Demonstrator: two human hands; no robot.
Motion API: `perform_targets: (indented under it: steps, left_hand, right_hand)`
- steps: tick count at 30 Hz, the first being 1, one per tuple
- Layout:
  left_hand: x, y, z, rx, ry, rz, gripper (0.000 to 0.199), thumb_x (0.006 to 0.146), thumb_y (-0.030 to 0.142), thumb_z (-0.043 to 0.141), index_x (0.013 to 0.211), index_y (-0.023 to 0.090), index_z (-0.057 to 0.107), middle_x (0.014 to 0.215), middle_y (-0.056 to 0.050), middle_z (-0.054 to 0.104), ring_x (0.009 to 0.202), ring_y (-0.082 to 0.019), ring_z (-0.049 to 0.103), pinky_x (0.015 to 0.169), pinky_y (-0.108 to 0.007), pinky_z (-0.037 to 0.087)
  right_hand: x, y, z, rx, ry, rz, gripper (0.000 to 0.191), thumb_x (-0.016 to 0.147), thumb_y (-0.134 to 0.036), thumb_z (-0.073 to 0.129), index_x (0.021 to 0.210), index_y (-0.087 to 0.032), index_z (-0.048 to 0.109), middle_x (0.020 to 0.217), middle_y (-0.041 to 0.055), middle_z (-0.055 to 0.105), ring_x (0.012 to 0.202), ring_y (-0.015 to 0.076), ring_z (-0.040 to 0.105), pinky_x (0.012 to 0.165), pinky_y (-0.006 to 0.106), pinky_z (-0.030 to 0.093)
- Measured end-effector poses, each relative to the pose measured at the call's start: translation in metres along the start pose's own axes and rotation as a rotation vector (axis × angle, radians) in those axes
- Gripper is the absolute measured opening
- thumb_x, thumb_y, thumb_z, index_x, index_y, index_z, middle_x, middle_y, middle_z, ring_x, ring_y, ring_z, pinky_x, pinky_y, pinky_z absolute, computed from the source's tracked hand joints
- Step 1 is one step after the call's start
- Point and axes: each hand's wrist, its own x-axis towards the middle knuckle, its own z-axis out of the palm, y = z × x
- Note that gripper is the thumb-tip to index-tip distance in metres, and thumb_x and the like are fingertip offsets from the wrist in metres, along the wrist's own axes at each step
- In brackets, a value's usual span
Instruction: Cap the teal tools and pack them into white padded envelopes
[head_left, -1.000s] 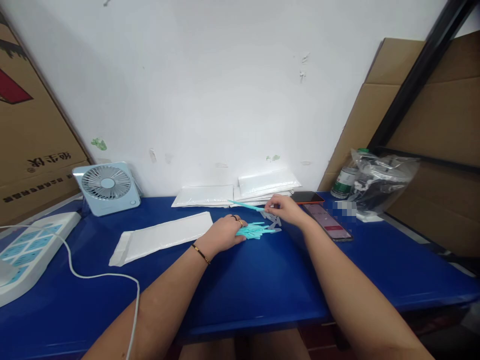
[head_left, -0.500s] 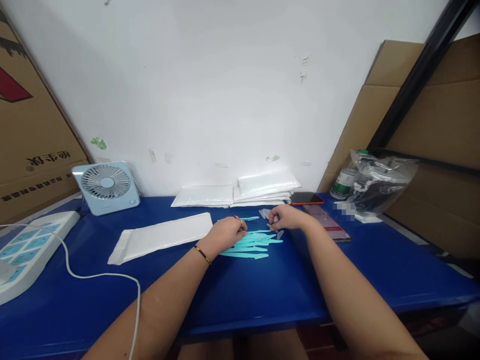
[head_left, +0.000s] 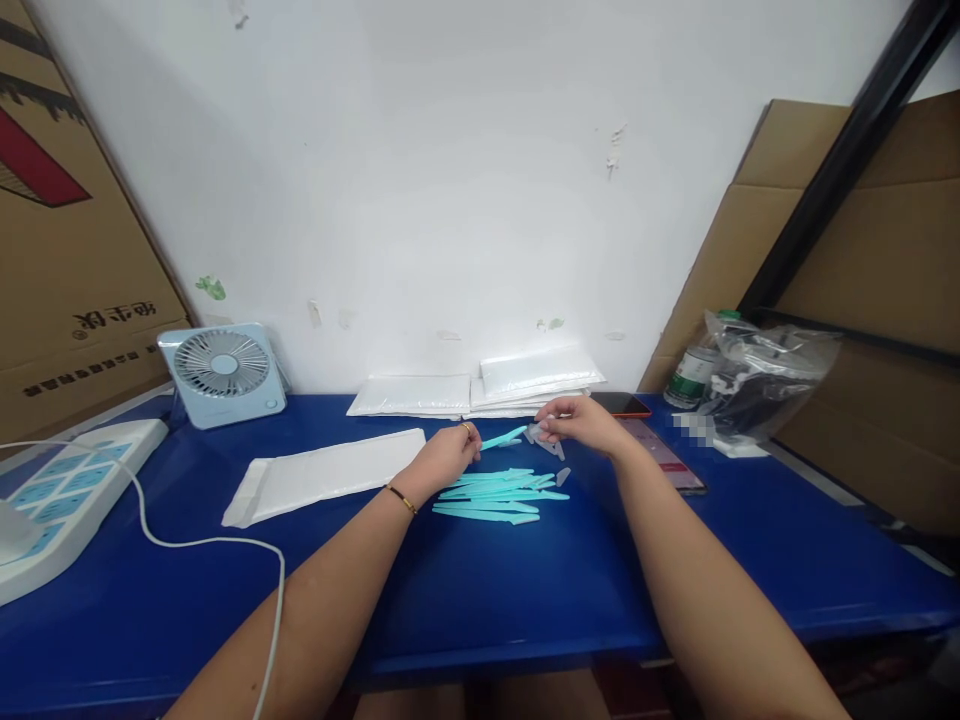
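Note:
My left hand [head_left: 448, 455] is closed on the end of a turquoise eyebrow razor [head_left: 501, 439], whose blade end points right. Under it a loose pile of several turquoise razors [head_left: 499, 490] lies on the blue table, handles to the left. My right hand [head_left: 574, 422] pinches a small clear plastic blade cover [head_left: 551, 424] just right of the held razor's tip, apart from it. Several more translucent covers [head_left: 556, 447] lie below my right fingers, and one [head_left: 563, 477] rests by the pile's right end.
A white padded mailer [head_left: 330, 475] lies left of my left hand. More padded mailers [head_left: 536, 372] are stacked against the wall. A small blue fan [head_left: 223, 372] and a power strip [head_left: 71, 490] with a white cable stand left. Phones [head_left: 664, 455], a bottle [head_left: 691, 375] and a plastic bag [head_left: 772, 370] are right.
My left hand has lifted off the pile, moving slightly left and up with a razor in its fingers. My right hand has risen from the table with a clear cover.

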Motion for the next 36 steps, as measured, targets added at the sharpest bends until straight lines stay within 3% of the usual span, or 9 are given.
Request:
perform_targets:
  steps: [4,7,17,25,33,36]
  left_hand:
    - [0.003,-0.006,-0.001,-0.112,0.004,-0.013,0.023,0.086,0.036,0.036,0.083,0.019,0.052,0.079,-0.002,0.067,0.068,-0.015,0.062,0.060,-0.025,0.044]
    - [0.004,-0.007,-0.002,-0.126,0.009,-0.004,0.022,0.085,0.036,0.037,0.082,0.019,0.051,0.078,-0.002,0.067,0.068,-0.015,0.061,0.061,-0.025,0.045]
    - [0.003,-0.002,-0.001,-0.149,-0.009,0.024,0.020,0.084,0.034,0.039,0.082,0.020,0.052,0.076,-0.001,0.066,0.066,-0.014,0.059,0.059,-0.024,0.044]
    - [0.005,-0.007,-0.004,-0.143,0.011,-0.006,0.019,0.084,0.033,0.038,0.081,0.019,0.051,0.076,-0.002,0.066,0.067,-0.014,0.059,0.061,-0.024,0.044]
    - [0.002,0.000,-0.005,-0.112,0.020,0.046,0.020,0.085,0.032,0.037,0.083,0.019,0.052,0.077,-0.001,0.066,0.067,-0.014,0.059,0.059,-0.023,0.043]
    - [0.002,-0.001,-0.007,0.015,0.061,0.037,0.019,0.085,0.030,0.039,0.082,0.020,0.055,0.076,-0.001,0.066,0.068,-0.015,0.059,0.059,-0.024,0.041]
  right_hand:
    - [0.000,-0.003,-0.001,0.081,0.102,-0.007,0.033,0.065,-0.044,0.073,0.069,-0.014,0.060,0.050,0.0012,0.062,0.047,0.0129,0.061,0.044,0.021,0.048]
    - [0.002,-0.002,0.004,0.085,0.105,-0.045,0.035,0.065,-0.048,0.072,0.066,-0.015,0.058,0.047,0.0005,0.061,0.042,0.0123,0.059,0.039,0.019,0.044]
    - [0.002,-0.007,0.028,0.079,-0.049,-0.066,0.037,0.068,-0.049,0.069,0.070,-0.014,0.059,0.053,0.0034,0.065,0.048,0.0142,0.063,0.047,0.022,0.050]
    - [0.001,-0.005,0.008,0.108,0.068,-0.098,0.036,0.066,-0.048,0.071,0.068,-0.014,0.059,0.047,0.0001,0.061,0.043,0.0124,0.060,0.041,0.020,0.045]
    - [-0.001,-0.016,0.034,0.052,-0.045,-0.080,0.038,0.069,-0.052,0.067,0.070,-0.015,0.057,0.053,0.0031,0.064,0.048,0.0138,0.062,0.047,0.022,0.048]
    - [-0.002,-0.014,0.026,-0.170,0.027,-0.053,0.039,0.074,-0.054,0.059,0.070,-0.015,0.059,0.051,0.0027,0.062,0.046,0.0131,0.058,0.046,0.022,0.044]
